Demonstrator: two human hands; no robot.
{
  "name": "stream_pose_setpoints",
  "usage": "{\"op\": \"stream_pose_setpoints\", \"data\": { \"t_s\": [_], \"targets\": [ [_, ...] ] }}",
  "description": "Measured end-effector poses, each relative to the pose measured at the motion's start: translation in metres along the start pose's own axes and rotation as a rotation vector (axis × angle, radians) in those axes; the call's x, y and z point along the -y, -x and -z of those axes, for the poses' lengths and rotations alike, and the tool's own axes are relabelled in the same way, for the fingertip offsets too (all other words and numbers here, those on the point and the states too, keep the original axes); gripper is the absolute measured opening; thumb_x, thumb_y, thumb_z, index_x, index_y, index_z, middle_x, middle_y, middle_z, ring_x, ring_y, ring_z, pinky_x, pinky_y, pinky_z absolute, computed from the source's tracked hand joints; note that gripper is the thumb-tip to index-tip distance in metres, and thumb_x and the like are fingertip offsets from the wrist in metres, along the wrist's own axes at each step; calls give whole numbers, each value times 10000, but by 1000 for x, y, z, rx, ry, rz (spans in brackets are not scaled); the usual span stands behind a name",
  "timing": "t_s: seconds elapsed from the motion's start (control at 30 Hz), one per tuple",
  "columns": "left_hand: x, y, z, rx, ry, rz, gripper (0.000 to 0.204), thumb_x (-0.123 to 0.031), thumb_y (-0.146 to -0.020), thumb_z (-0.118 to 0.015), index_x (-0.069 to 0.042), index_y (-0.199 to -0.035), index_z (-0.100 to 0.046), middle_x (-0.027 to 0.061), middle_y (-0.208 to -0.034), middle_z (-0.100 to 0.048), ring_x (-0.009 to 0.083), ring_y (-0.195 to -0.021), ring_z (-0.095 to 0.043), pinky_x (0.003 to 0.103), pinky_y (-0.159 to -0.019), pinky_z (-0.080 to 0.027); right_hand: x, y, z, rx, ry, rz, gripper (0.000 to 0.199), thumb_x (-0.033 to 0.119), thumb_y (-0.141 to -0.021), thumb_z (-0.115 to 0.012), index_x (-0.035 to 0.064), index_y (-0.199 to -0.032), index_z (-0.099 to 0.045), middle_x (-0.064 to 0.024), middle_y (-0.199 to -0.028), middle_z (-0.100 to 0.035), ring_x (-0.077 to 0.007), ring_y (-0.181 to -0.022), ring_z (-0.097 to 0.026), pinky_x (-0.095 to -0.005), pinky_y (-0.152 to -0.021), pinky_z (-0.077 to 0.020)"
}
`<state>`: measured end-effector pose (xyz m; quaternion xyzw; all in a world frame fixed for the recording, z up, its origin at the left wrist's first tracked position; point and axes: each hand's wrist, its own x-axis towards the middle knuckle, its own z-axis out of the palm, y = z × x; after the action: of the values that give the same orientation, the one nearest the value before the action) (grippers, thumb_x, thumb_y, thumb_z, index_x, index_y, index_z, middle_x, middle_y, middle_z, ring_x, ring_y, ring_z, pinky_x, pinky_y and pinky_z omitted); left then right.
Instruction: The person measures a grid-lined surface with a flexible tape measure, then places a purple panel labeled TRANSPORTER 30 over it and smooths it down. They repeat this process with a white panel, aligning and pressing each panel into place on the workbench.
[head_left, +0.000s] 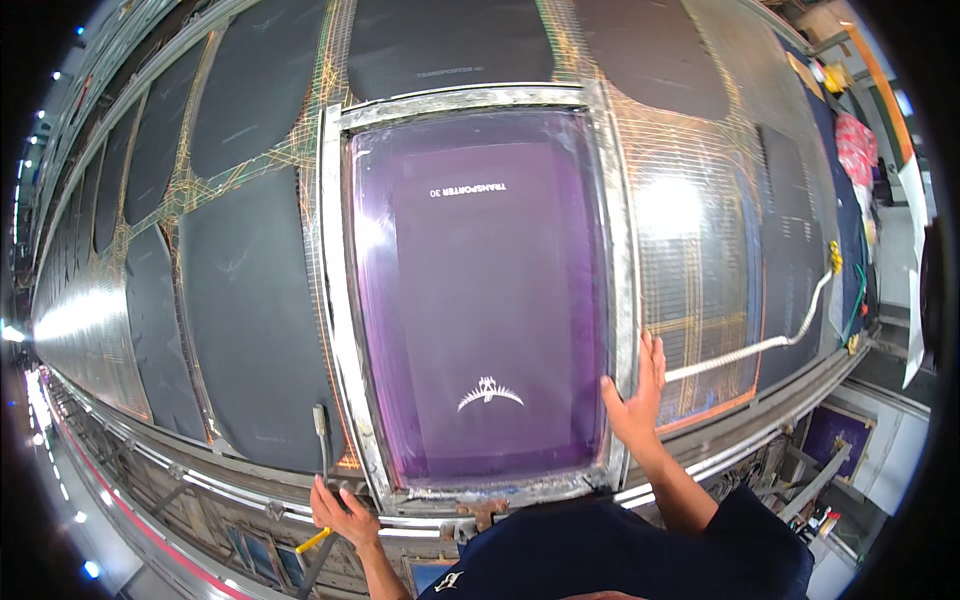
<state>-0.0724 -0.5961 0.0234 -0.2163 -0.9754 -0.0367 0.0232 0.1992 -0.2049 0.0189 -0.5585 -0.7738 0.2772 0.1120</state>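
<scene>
A metal-framed printing screen [336,300] with purple mesh [480,290] lies flat on a long table, over a dark fabric panel. Small white motifs show on the mesh near its top and bottom. My right hand [637,392] rests flat with fingers spread on the frame's right rail near the lower corner. My left hand [340,512] grips the table's front edge by the frame's lower left corner, beside a thin metal handle [320,425]. A yellow-handled tool [312,541] pokes out just below that hand.
Several dark fabric panels [245,320] lie in rows along the long glossy table. A white bent bar [760,345] lies to the right of the frame. Metal rails [180,470] run along the table's front edge. Clutter and a red cloth [855,145] sit far right.
</scene>
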Motion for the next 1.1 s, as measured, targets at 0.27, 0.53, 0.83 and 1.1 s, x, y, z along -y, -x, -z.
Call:
{"op": "stream_pose_setpoints", "data": {
  "t_s": [0.27,0.53,0.83,1.1],
  "targets": [
    [7,-2,-3,23,-82,-18,566,-357,-1040,-451,-3,-1480,-442,241,-1439,-476,410,-1313,-441,511,-1065,-292,-18,3,0,29,-75,3,825,114,-765,-729,-43,-1484,-357,-285,-1539,-361,-472,-1487,-194,-551,-1192,-122],
    [2,-5,0,131,-92,51,615,-417,-1031,-379,4,-1477,-425,240,-1450,-459,395,-1332,-419,516,-1079,-245,-22,5,2,65,-84,-11,853,86,-743,-712,-46,-1500,-342,-258,-1579,-319,-454,-1516,-120,-555,-1197,-91],
    [10,0,-1,121,-61,29,586,-379,-1027,-386,-51,-1512,-399,261,-1496,-395,421,-1361,-378,547,-1077,-231,-16,7,0,74,-29,14,922,126,-783,-679,-72,-1538,-190,-298,-1588,-234,-487,-1507,-101,-572,-1202,-86],
    [-16,-20,2,81,-21,18,604,-415,-1017,-473,45,-1408,-482,304,-1374,-505,472,-1266,-477,572,-1056,-375,-20,9,1,74,-35,-3,903,86,-771,-677,-63,-1534,-218,-288,-1584,-270,-470,-1516,-94,-556,-1202,-77]
  ]
}}
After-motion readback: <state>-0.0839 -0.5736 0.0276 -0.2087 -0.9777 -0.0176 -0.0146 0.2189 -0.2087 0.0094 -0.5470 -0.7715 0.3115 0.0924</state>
